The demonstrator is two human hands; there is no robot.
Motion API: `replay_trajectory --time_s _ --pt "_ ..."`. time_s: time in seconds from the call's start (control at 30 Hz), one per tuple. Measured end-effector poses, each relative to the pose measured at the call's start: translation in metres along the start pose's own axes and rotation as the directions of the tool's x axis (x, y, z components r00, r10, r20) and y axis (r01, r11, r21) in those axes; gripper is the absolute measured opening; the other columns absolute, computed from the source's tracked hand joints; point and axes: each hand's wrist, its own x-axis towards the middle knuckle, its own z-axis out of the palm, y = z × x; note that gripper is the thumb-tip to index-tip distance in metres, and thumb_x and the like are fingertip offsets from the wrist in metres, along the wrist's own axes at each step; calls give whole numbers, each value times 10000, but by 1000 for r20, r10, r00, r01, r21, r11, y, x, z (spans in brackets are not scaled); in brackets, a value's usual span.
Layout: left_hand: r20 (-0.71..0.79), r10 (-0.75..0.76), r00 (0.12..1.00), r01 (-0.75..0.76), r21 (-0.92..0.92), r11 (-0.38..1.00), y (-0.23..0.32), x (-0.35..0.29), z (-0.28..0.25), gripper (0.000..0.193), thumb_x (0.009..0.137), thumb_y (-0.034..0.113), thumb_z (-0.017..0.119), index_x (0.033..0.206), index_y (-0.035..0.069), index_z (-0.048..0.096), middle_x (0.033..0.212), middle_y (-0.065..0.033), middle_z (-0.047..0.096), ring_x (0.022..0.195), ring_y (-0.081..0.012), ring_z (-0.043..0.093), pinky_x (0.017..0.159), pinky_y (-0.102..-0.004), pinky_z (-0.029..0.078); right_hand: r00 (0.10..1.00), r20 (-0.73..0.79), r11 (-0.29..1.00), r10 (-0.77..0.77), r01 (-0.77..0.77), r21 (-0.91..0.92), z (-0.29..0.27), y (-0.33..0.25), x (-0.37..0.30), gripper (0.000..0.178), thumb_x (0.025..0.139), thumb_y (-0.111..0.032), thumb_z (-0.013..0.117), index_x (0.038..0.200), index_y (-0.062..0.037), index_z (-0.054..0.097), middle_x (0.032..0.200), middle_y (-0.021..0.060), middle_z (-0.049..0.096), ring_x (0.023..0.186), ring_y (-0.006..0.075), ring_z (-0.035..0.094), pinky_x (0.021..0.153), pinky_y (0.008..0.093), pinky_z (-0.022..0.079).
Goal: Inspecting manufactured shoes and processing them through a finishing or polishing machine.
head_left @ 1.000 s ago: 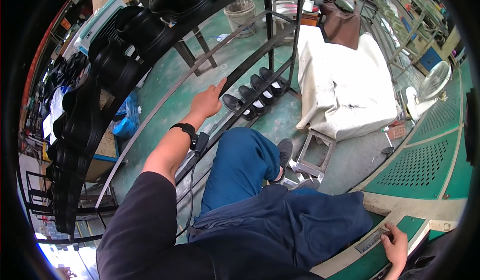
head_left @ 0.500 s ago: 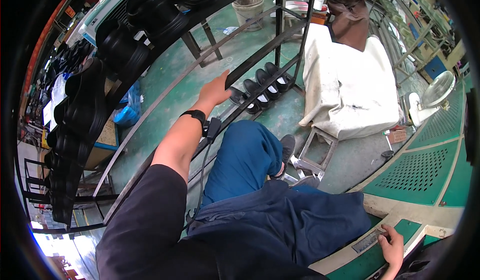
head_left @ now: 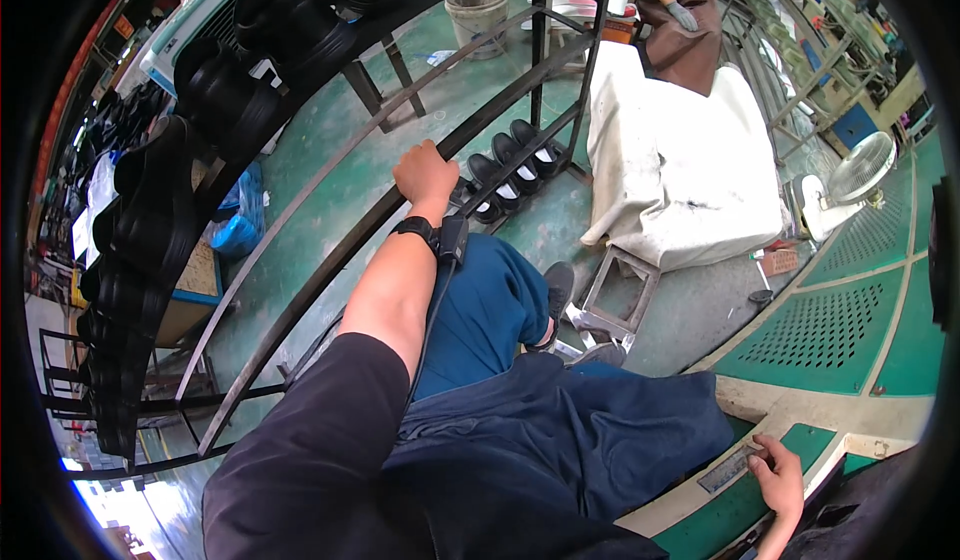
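Note:
My left hand is closed round the dark metal bar of a shoe rack, its arm stretched forward and a black band on the wrist. Black shoes stand in a row on the rack's upper rail. Just beyond my left hand, several more black shoes with white insides sit on a lower rail. My right hand rests at the edge of a green and cream machine, fingers loosely bent and thumb apart, with nothing seen in it.
A white cloth drapes a bulky block ahead, beside a metal frame stool. A fan stands at right near perforated green panels. Behind are a bucket and a person in a brown apron.
My left hand has gone from lying with fingers extended on the rack bar to gripping it. The view has shifted slightly. The other person's gloved hand has come down to the apron.

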Motion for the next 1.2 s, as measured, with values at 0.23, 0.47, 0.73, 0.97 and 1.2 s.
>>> replay_trajectory --time_s 0.23,0.47,0.73,0.97,1.2 --pt "-88 94 992 -96 -10 995 -3 1 11 246 788 213 678 997 82 682 995 -89 692 992 -296 652 833 -441 489 1000 17 999 2 -3 45 2 0 1 390 836 -9 652 1219 56 632 749 69 651 729 131 609 712 280 499" --pt "-74 115 991 -114 11 993 -4 0 7 302 796 234 670 1052 74 672 1043 -114 693 1010 -307 661 830 -456 525 1000 17 1000 -14 14 22 2 -3 1 385 842 -16 647 1220 57 632 751 77 658 722 141 623 712 284 502" --pt "-128 155 980 -151 40 988 -6 -2 11 227 802 195 673 1004 92 671 1013 -83 681 996 -283 641 836 -443 485 1000 21 998 -21 20 52 3 3 0 394 844 -17 653 1228 64 624 758 80 658 730 149 646 711 281 505" --pt "-206 191 960 -195 1 981 -10 0 16 226 759 180 666 946 53 670 941 -141 678 914 -343 654 773 -478 519 993 118 998 3 5 -64 -7 0 -3 400 984 -123 602 1373 -35 577 1204 156 702 1144 208 635 986 311 475" --pt "-192 208 959 -206 28 978 -10 -4 9 239 785 178 658 1000 75 659 974 -104 673 949 -302 651 791 -445 495 993 117 991 -3 19 -136 -10 -1 -7 378 970 -159 619 1334 -59 600 1144 163 715 1076 236 667 958 330 489"
